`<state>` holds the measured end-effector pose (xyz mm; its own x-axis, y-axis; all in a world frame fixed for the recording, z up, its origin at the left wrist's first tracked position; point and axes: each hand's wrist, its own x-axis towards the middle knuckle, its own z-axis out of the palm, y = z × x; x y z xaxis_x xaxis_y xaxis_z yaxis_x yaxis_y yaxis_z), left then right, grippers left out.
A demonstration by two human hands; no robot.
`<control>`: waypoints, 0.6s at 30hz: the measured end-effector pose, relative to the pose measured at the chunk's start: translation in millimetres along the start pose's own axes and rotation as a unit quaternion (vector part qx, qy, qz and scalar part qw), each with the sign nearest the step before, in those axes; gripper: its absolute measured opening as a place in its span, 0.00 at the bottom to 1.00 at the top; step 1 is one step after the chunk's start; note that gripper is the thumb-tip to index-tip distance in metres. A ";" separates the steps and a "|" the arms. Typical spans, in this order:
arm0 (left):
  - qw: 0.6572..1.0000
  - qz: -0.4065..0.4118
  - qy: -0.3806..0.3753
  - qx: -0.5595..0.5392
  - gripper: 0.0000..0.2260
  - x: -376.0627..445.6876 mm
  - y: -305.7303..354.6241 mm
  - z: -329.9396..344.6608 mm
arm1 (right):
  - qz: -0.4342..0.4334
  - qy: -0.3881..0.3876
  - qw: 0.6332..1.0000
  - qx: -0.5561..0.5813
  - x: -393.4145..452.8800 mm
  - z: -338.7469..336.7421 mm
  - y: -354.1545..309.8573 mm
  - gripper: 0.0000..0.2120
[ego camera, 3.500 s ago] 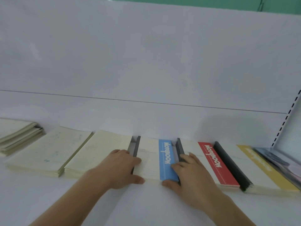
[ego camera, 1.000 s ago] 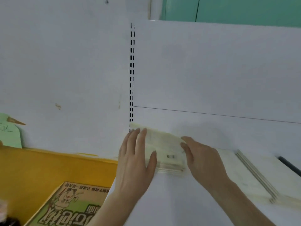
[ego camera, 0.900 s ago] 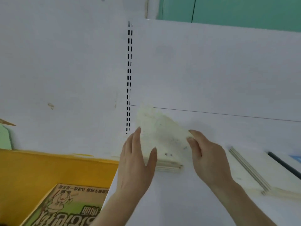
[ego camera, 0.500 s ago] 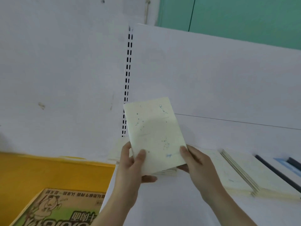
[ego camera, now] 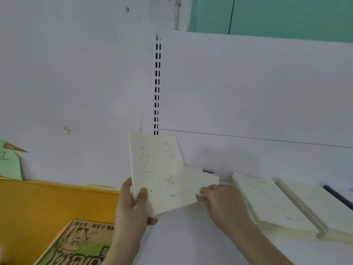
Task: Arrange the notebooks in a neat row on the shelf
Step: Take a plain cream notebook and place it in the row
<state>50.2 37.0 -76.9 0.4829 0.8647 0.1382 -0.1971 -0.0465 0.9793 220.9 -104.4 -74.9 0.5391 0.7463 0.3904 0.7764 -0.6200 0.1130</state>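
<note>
My left hand [ego camera: 131, 205] grips a cream notebook [ego camera: 160, 169] with faint star patterns, lifted upright above the white shelf [ego camera: 191, 241]. Behind it, a low pile of cream notebooks [ego camera: 206, 180] lies flat at the shelf's left end. My right hand [ego camera: 219, 199] rests on that pile's front edge, fingers curled over it. To the right lie two more cream notebook stacks [ego camera: 267, 203] [ego camera: 315, 207] side by side. A dark notebook spine [ego camera: 336, 196] shows at the far right.
A slotted upright [ego camera: 157, 88] runs up the white back panel. Left of the shelf stands a yellow bin [ego camera: 47, 203] with a green cartoon-printed book [ego camera: 76, 245] in it. A green tag [ego camera: 9, 161] sits at the far left.
The view swung left from the coloured notebooks to the shelf's left end. Both hands lifted the top cream notebook from the pile; now my left hand alone holds it and my right hand dropped onto the pile.
</note>
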 end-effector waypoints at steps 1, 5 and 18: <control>1.000 0.006 -0.003 0.007 0.13 -1.9 0.4 0.3 | 0.008 0.005 1.000 -0.005 -1.6 -5.6 1.2 0.08; 1.000 0.020 -0.004 0.014 0.14 -6.3 5.8 3.2 | 0.046 0.108 0.993 0.033 -5.3 -31.0 22.2 0.11; 0.994 -0.014 -0.106 0.001 0.13 -18.5 6.4 49.0 | 0.303 0.214 0.698 0.612 -59.2 -83.9 12.7 0.10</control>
<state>81.8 -3.8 -66.0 0.6580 0.7402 0.1387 -0.1790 -0.0251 0.9835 171.5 -176.7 -19.9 0.9460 0.1333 0.2954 0.2874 0.0767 -0.9547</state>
